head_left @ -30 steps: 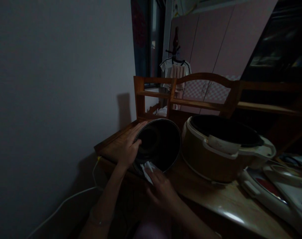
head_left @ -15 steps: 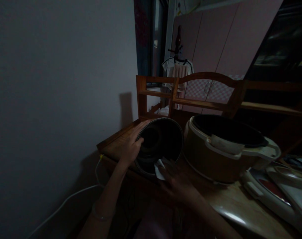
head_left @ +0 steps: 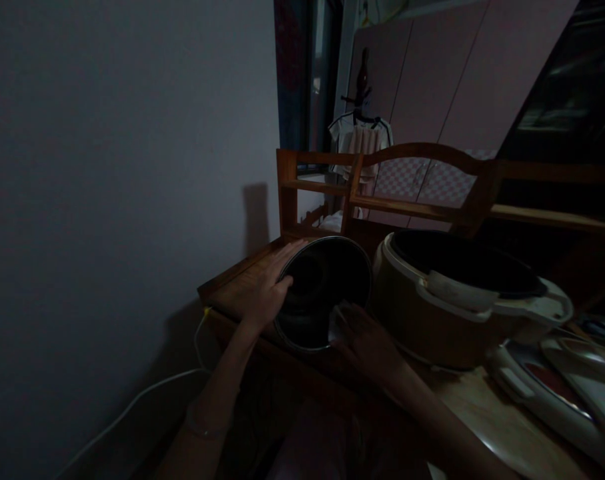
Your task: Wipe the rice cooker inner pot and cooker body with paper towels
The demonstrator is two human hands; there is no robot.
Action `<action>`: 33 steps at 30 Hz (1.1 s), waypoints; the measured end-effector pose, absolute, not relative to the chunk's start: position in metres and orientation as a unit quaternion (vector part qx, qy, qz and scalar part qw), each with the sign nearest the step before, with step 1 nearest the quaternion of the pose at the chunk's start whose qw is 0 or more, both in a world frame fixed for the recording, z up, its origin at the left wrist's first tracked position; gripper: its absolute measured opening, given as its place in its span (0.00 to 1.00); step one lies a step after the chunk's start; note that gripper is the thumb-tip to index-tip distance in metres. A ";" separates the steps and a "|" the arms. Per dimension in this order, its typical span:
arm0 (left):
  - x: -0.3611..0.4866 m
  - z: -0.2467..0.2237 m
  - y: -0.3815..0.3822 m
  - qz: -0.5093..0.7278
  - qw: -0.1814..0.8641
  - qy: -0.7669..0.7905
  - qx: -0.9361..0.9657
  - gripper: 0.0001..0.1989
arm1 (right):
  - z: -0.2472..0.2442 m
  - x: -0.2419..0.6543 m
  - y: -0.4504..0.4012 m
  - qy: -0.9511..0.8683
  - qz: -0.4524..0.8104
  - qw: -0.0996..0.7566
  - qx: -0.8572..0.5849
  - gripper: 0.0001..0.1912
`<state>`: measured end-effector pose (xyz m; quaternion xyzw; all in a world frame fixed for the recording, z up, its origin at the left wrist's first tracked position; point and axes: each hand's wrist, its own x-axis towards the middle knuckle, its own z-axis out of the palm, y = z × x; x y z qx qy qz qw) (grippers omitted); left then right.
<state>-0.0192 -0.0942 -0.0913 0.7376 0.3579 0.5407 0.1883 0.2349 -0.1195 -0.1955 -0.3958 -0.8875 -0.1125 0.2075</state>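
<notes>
A dark round inner pot (head_left: pixel 302 327) lies tilted on the wooden desk, its mouth facing me. My left hand (head_left: pixel 271 293) grips its left rim, thumb inside and fingers along the outer wall. At the lower right of the rim is my right hand (head_left: pixel 370 343), closed on a thin white tissue (head_left: pixel 338 325) that touches the pot's edge. Motion and dim light blur those fingers. Just right of the pot stands a rice cooker body (head_left: pixel 432 320) with a pale rim and a black, open top.
The cooker's lid (head_left: pixel 537 383) rests on the desk (head_left: pixel 475 403) at the right. A wooden shelf rail (head_left: pixel 407 208) runs along the back. To the left are a wall (head_left: pixel 132 167) and a white cord (head_left: pixel 147 387). Clothes (head_left: pixel 362 143) hang behind.
My right hand has moved right and slightly up along the pot's rim with the tissue. My left hand keeps its grip. The whole view has shifted slightly.
</notes>
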 end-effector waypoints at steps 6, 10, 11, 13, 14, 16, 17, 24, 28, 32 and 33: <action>-0.018 -0.090 -0.097 0.530 0.187 0.359 0.745 0.36 | -0.198 0.233 -0.114 -0.884 -0.120 0.212 -0.400 0.31; -0.015 -0.088 -0.098 0.538 0.194 0.355 0.739 0.35 | -0.201 0.233 -0.116 -0.884 -0.108 0.213 -0.401 0.32; -0.014 -0.087 -0.098 0.538 0.193 0.356 0.739 0.35 | -0.202 0.233 -0.117 -0.885 -0.103 0.212 -0.401 0.33; -0.012 -0.085 -0.098 0.533 0.186 0.361 0.742 0.35 | -0.203 0.233 -0.120 -0.887 -0.092 0.207 -0.403 0.33; -0.011 -0.085 -0.098 0.529 0.183 0.365 0.744 0.35 | -0.204 0.233 -0.121 -0.887 -0.087 0.204 -0.405 0.33; -0.010 -0.083 -0.098 0.520 0.179 0.374 0.747 0.35 | -0.206 0.232 -0.123 -0.886 -0.082 0.198 -0.411 0.32; -0.010 -0.083 -0.098 0.518 0.179 0.376 0.747 0.35 | -0.207 0.231 -0.124 -0.885 -0.082 0.197 -0.414 0.33; -0.011 -0.085 -0.095 0.531 0.194 0.373 0.736 0.37 | -0.204 0.231 -0.117 -0.891 -0.125 0.193 -0.391 0.26; -0.014 -0.088 -0.094 0.542 0.214 0.365 0.726 0.36 | -0.194 0.232 -0.110 -0.887 -0.151 0.192 -0.391 0.24; -0.016 -0.089 -0.094 0.541 0.210 0.366 0.727 0.36 | -0.186 0.231 -0.108 -0.883 -0.169 0.184 -0.396 0.24; -0.016 -0.089 -0.094 0.542 0.206 0.365 0.728 0.37 | -0.185 0.230 -0.108 -0.882 -0.171 0.182 -0.399 0.25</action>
